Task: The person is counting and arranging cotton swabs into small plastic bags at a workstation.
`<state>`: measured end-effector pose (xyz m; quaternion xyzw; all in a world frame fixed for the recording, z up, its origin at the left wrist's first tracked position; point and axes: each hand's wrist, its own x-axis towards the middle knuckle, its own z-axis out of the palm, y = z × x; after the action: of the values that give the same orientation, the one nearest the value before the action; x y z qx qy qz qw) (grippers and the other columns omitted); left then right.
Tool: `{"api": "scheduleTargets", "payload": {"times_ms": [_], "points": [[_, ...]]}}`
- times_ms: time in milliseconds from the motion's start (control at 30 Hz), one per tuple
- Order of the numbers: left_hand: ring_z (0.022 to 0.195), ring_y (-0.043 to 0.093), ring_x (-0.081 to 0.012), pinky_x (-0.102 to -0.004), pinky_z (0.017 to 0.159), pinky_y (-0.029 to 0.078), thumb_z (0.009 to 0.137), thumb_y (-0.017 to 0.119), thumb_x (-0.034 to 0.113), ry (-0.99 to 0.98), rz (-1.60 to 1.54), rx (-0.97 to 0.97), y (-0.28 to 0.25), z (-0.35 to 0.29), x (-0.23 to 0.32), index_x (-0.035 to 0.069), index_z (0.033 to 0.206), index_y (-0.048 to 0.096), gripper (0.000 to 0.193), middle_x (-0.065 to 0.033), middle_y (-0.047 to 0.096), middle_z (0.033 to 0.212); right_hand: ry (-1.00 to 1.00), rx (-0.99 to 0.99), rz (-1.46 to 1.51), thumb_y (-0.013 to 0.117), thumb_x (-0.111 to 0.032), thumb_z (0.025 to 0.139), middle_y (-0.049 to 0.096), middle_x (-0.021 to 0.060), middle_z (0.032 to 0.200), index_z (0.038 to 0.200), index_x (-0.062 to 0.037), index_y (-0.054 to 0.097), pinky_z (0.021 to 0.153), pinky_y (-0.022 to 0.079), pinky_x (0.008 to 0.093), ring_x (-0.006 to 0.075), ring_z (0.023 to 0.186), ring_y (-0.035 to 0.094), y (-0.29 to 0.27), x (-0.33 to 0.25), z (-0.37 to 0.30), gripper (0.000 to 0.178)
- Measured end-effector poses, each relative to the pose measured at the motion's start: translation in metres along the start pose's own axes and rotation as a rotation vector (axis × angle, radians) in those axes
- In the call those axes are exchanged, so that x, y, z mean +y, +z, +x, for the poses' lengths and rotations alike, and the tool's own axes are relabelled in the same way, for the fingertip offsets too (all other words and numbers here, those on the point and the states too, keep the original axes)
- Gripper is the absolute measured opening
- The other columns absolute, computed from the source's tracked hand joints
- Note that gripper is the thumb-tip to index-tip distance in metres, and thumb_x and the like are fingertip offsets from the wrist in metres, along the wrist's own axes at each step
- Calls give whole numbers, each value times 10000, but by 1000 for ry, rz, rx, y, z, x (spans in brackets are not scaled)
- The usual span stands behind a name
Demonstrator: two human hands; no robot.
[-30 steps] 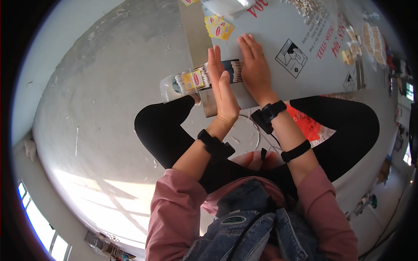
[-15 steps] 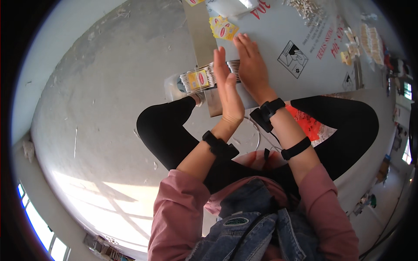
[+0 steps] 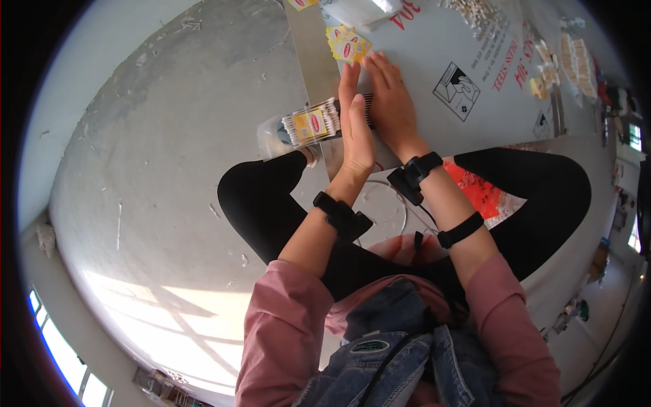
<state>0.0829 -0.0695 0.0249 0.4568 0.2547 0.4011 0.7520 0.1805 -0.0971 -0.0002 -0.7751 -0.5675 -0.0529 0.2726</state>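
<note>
My left hand (image 3: 354, 125) stands on its edge with the fingers straight, pressed against a loose row of cotton swabs (image 3: 367, 107) on the white board (image 3: 434, 47). From the other side, my right hand (image 3: 392, 102) lies palm down over that row, so the swabs are squeezed between both hands. A wrapped pack of cotton swabs with a yellow label (image 3: 310, 125) rests just left of my left hand, at the board's edge. Both wrists carry black bands.
Yellow label cards (image 3: 347, 45) lie just beyond my fingertips. A heap of loose swabs (image 3: 475, 12) and small packs (image 3: 576, 57) sit farther along the board. A red bag (image 3: 478, 193) and a metal ring (image 3: 400, 203) lie between my black-clad legs on the concrete floor (image 3: 156, 156).
Both hands have slid a little farther from my body along the board, still pressed together on the swab row. The wrapped pack stays at the left.
</note>
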Motion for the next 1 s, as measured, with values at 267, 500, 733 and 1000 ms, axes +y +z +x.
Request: {"api": "scheduleTargets", "payload": {"times_ms": [267,500,733,1000], "points": [[1315,513,-287,-424,1061,414,979,515,90,238,383,145,-29,3,61,15,1479,425,513,-157,498,1485,-8,12,-16,485,-14,926,481,161,1481,1401,-2,477,1204,308,466,322,1436,404,2,11,-2,475],[565,563,-330,-434,585,440,992,575,312,247,1415,324,-102,11,27,79,699,606,375,-97,620,640,-44,24,-14,477,50,902,502,167,1459,1382,7,496,1155,387,472,342,1382,463,5,-5,4,483],[534,542,-370,-456,513,407,1003,575,286,53,1087,332,-97,14,12,21,690,600,411,-173,590,630,-60,17,8,487,45,902,516,171,1450,1388,10,497,1152,390,476,348,1376,474,16,-24,9,488],[545,569,-373,-459,524,437,980,606,262,158,1159,284,-100,15,14,23,689,608,377,-168,599,631,-19,19,86,499,54,902,516,156,1452,1392,-8,499,1159,386,466,334,1382,469,24,-42,12,494]]}}
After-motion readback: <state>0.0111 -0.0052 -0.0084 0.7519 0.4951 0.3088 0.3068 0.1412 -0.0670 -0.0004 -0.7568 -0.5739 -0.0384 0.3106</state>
